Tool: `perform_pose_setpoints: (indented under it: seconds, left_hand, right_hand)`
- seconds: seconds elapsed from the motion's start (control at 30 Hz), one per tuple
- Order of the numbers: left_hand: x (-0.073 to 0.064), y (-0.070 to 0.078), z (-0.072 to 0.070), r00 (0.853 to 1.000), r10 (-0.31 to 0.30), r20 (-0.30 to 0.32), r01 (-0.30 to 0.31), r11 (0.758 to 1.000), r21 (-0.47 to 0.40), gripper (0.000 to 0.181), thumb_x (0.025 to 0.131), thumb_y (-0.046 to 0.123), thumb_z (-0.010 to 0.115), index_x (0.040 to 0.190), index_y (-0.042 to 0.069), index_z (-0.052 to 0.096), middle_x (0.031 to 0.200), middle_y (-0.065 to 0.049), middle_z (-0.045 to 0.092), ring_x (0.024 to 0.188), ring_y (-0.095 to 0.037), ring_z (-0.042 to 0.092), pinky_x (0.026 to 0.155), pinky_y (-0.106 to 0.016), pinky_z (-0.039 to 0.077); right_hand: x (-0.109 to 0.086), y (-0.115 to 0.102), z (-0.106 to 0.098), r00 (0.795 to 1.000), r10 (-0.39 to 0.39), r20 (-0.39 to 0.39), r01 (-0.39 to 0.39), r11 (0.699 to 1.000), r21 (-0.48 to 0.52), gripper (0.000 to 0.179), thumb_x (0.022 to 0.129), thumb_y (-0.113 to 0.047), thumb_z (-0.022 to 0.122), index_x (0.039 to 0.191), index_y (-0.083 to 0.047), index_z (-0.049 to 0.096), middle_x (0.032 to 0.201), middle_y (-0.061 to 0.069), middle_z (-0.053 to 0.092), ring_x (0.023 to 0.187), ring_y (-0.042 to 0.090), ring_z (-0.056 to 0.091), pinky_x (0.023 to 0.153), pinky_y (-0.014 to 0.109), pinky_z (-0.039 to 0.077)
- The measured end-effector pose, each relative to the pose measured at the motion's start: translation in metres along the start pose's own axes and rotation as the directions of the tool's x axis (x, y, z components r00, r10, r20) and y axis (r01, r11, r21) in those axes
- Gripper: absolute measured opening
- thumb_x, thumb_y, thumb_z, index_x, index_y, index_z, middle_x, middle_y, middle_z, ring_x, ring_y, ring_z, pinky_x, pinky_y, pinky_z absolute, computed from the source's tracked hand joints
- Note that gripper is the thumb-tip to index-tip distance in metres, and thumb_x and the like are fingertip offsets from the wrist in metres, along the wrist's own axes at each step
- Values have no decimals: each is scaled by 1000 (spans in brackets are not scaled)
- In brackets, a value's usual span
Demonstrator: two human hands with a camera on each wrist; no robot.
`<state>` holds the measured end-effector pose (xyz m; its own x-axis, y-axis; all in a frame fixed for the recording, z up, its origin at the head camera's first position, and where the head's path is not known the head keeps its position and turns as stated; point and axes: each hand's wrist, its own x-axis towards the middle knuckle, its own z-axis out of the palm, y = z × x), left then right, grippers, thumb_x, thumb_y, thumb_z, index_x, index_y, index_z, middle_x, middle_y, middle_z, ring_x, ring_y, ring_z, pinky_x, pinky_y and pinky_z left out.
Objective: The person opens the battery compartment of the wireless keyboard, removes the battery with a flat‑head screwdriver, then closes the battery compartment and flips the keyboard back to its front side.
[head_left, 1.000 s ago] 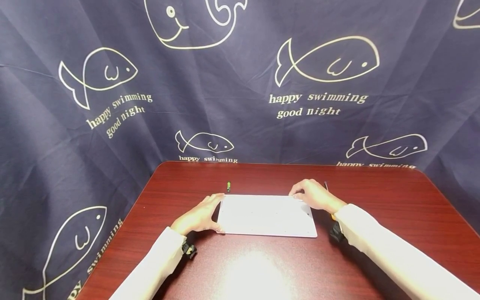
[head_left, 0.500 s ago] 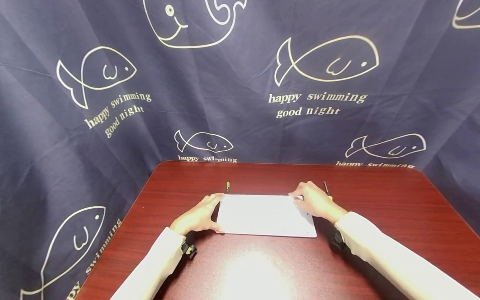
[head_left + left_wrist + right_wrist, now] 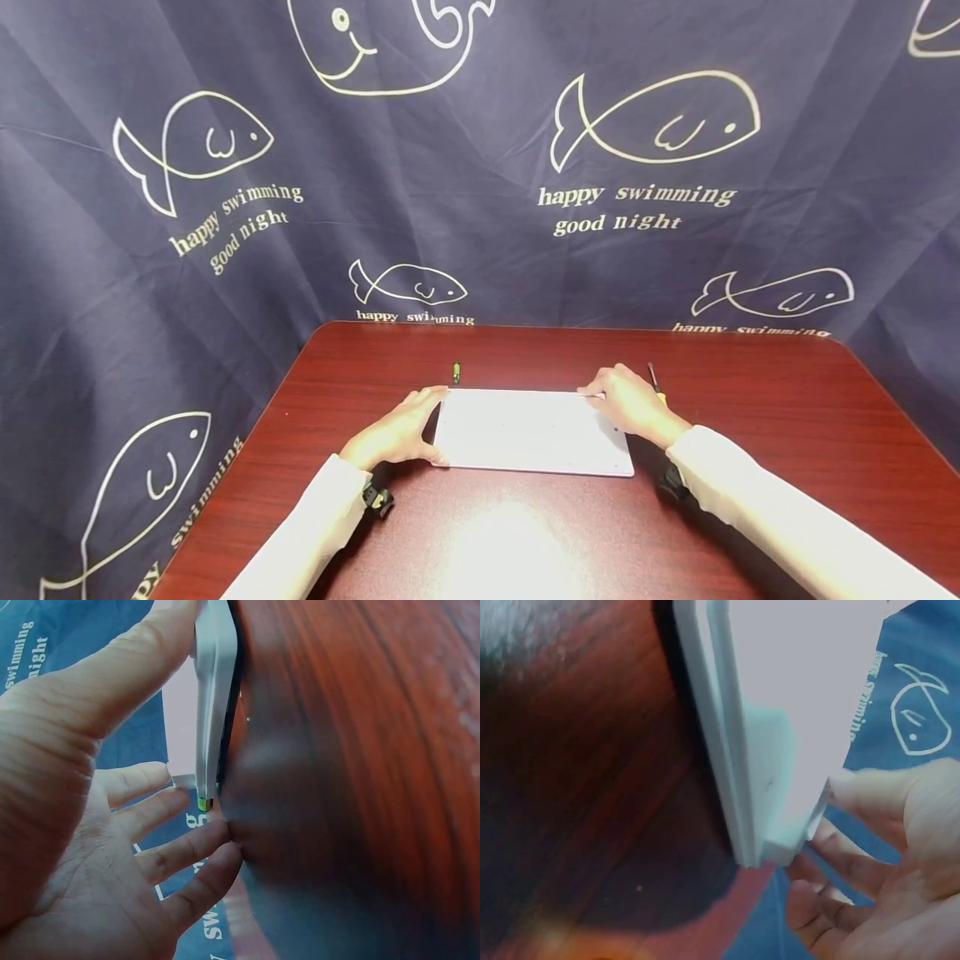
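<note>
A thin white slab, shaped like an upturned keyboard point(image 3: 528, 429), lies on the table with small dark dots on its face. My left hand point(image 3: 397, 429) spans its left end, thumb at the near corner and fingertips at the far one. The left wrist view shows that thumb point(image 3: 127, 671) against the slab's stepped edge, with the other fingers spread. At the far right corner, my right hand point(image 3: 630, 404) pinches the edge. In the right wrist view, thumb and index finger meet at a small raised piece point(image 3: 819, 814) there; its exact kind is unclear.
A small green battery point(image 3: 456, 372) lies beyond the slab's far left corner. To the right, a screwdriver point(image 3: 655, 379) with a yellow handle is partly hidden behind the right hand. The reddish-brown table point(image 3: 765, 400) ends at a dark blue fish-print curtain point(image 3: 495, 167).
My right hand has turned slightly and shifted a little rightward at the slab's far edge, uncovering more of the screwdriver. My left hand and the slab have barely moved.
</note>
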<state>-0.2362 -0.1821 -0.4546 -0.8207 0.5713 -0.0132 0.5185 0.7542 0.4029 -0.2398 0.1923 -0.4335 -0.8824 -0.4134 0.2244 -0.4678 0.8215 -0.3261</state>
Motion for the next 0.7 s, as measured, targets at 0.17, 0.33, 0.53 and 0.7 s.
perform_pose_setpoints:
  seconds: [0.17, 0.33, 0.53, 0.7]
  left_hand:
    - [0, 1, 0, 1000, 0, 2, 0, 1000, 0, 105, 59, 37, 89, 143, 7, 34, 146, -9, 33, 130, -30, 33, 103, -41, 32]
    - [-2, 1, 0, 1000, 9, 3, -9, 1000, 4, 103, 61, 39, 88, 142, 5, 34, 143, -12, 36, 128, -31, 35, 103, -42, 31]
    - [-3, 1, -1, 1000, 0, -3, 0, 1000, -19, 104, 60, 39, 88, 143, 6, 35, 138, -10, 43, 121, -28, 38, 98, -41, 36]
    - [-3, 0, -1, 1000, -13, 2, 13, 1000, -28, 105, 61, 41, 87, 145, 6, 34, 137, -8, 45, 120, -26, 40, 96, -41, 37]
  right_hand:
    - [-9, -11, -2, 998, -14, 69, 23, 992, -125, 34, 77, -16, 75, 109, -5, 71, 98, 12, 65, 85, 32, 53, 69, 43, 46]
    - [-16, -20, -1, 990, -14, 140, 43, 977, -209, 54, 79, -29, 73, 123, 1, 61, 112, 19, 60, 97, 40, 51, 78, 51, 44]
    - [-18, -27, 0, 973, 62, 221, -20, 982, -188, 74, 78, -41, 73, 132, 4, 50, 128, 22, 50, 113, 43, 44, 90, 56, 36]
    - [-20, -37, 3, 951, 72, 299, -28, 988, -149, 107, 62, -54, 81, 137, 10, 38, 140, 28, 35, 125, 46, 31, 96, 59, 28]
